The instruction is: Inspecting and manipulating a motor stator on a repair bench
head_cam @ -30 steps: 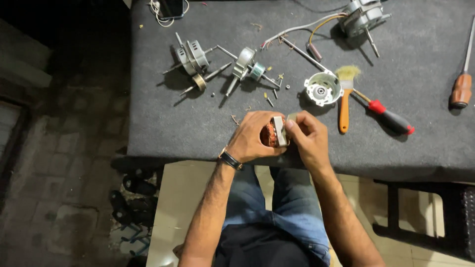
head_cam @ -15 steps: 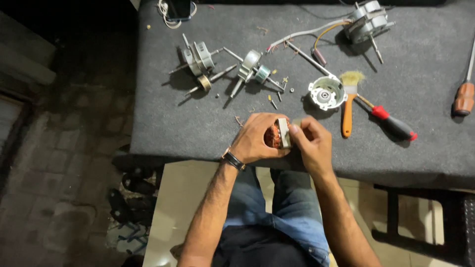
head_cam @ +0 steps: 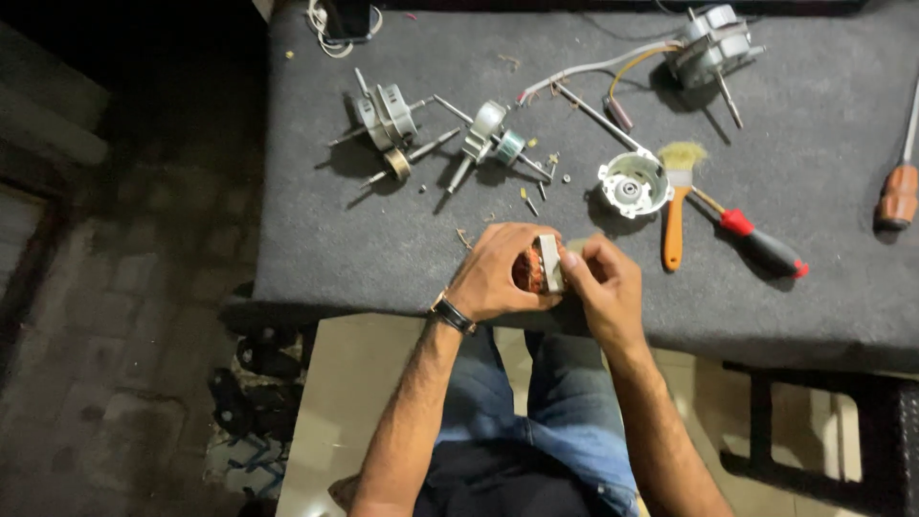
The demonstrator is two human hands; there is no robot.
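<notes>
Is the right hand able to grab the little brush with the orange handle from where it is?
Probably yes. The right hand is near the brush, with only bare grey table between them. But both it and the left hand are holding the small motor part, so it must let go first.

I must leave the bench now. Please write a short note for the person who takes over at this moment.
Left hand and right hand together grip a small motor stator with copper winding at the near edge of the grey table.
Round end cap, paintbrush and red-handled screwdriver lie right of the hands; loose screws and two other motor assemblies lie behind.
Done: motor is apart.
Left: cannot tell.
</notes>
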